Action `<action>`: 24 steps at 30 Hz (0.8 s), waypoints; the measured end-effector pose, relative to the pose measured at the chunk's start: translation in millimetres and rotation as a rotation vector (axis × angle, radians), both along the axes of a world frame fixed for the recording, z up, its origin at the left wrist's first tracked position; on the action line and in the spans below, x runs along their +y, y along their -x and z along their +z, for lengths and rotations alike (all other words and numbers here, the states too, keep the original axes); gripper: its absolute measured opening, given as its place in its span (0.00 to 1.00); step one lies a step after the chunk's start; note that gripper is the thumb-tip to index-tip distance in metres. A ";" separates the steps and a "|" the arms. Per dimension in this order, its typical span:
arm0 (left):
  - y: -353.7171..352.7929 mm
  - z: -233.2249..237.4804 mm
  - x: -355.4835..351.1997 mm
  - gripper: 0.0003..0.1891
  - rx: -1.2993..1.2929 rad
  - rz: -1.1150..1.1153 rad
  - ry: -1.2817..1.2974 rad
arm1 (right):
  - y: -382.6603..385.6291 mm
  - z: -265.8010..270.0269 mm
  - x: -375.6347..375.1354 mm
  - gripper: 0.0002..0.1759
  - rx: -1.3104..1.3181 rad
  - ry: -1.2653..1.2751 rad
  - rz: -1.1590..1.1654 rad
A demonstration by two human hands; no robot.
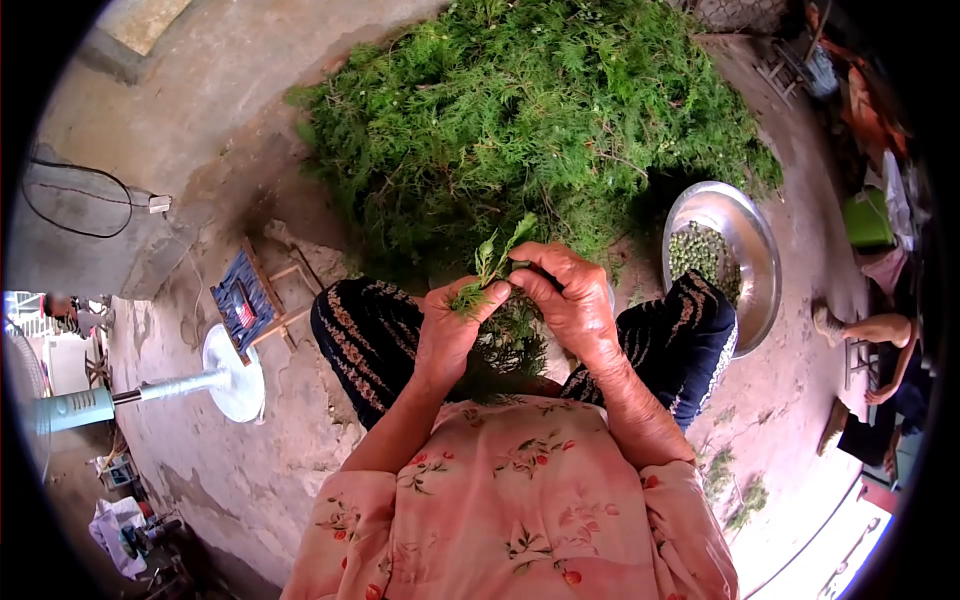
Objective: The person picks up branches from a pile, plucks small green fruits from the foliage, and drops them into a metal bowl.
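Note:
My left hand (pixel 452 322) is closed around a small green conifer sprig (pixel 487 262), its tips sticking up past the thumb. Close beside it, my right hand (pixel 575 302) has thumb and forefinger pinched together at the sprig's edge; whatever lies between those fingertips is too small to make out. Both hands are above my lap, where more green foliage (pixel 508 345) lies between my knees. In front of me spreads a large heap of cut conifer branches (pixel 520 120). To the right, a metal basin (pixel 768 270) contains many small round green pieces (pixel 700 250).
On the left stand a small folding stool (pixel 245 300) and a pedestal fan (pixel 235 375) with a round base. Another person's bent leg (pixel 870 328) and arm show at the far right. Loose sprigs (pixel 745 500) lie on the concrete floor behind right.

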State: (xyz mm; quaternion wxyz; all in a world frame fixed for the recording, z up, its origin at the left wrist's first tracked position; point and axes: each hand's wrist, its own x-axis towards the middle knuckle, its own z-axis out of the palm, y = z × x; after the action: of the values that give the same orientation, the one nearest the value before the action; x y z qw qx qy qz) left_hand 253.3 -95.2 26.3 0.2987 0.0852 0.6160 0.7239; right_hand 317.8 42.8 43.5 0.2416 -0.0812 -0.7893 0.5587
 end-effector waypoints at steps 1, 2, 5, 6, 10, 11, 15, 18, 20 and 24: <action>0.4 0.2 0.2 0.05 -0.006 -0.016 -0.006 | -0.5 -1.0 0.4 0.11 -0.001 -0.001 -0.001; 1.0 -0.7 0.1 0.05 -0.006 -0.016 -0.007 | -1.1 -2.8 0.1 0.11 -0.009 0.026 -0.009; 2.4 -0.8 1.2 0.06 0.022 -0.034 -0.014 | -1.9 -2.9 0.1 0.09 -0.037 0.024 -0.028; 1.5 2.8 2.8 0.07 0.052 -0.039 -0.015 | -1.8 -2.7 0.2 0.09 -0.056 -0.004 -0.044; 0.3 5.8 1.2 0.07 0.021 -0.043 0.009 | -0.4 -9.9 -0.9 0.06 0.010 -0.050 -0.060; 0.0 6.5 1.4 0.07 0.021 -0.044 0.010 | -1.7 -11.9 -2.2 0.06 -0.107 0.249 -0.041; -2.4 31.3 9.5 0.06 -0.209 -0.007 -0.042 | -1.9 -15.8 -10.9 0.09 -0.140 1.138 -0.003; 0.0 22.2 8.6 0.05 -0.257 -0.026 -0.051 | -2.8 -13.8 -12.8 0.12 -0.196 1.250 -0.038; 1.0 18.8 8.4 0.04 -0.264 -0.043 -0.060 | -2.0 -15.4 -14.8 0.13 -0.204 1.248 -0.071; -2.9 28.3 -1.2 0.06 -0.286 -0.004 -0.042 | -0.3 -38.3 18.5 0.13 -0.053 1.494 -0.267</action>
State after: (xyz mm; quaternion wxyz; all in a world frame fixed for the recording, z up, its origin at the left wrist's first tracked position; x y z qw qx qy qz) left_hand 256.2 -96.4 54.6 0.3831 -0.0114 0.5518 0.7407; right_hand 318.1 61.3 5.2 0.1687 -0.3314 -0.1903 0.9086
